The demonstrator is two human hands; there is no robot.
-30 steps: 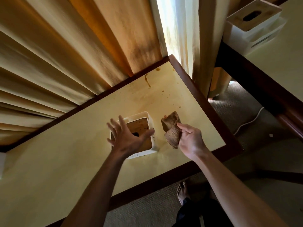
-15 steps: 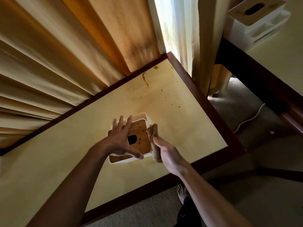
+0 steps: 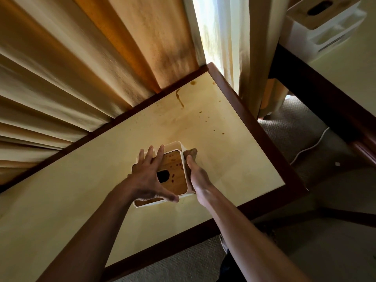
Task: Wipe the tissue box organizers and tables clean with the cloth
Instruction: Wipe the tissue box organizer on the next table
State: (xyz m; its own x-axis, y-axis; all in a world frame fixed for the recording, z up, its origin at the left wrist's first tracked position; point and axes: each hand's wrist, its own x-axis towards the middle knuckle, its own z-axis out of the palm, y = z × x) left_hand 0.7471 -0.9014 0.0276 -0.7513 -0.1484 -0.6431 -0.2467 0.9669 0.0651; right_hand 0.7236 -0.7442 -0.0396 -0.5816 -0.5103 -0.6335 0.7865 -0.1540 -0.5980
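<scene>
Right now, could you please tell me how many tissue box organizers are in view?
2: one organizer on the near table between the hands, another organizer on the far table, top right. More may lie outside the frame.

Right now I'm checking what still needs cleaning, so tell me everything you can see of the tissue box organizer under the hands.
The tissue box organizer is a white, rounded-corner box with a wood-look lid, a dark oval slot in its middle and reddish-brown spots beside the slot. It stands upright on the yellow table. The left hand rests spread on the lid; the right hand presses a brown cloth against its right side.
</scene>
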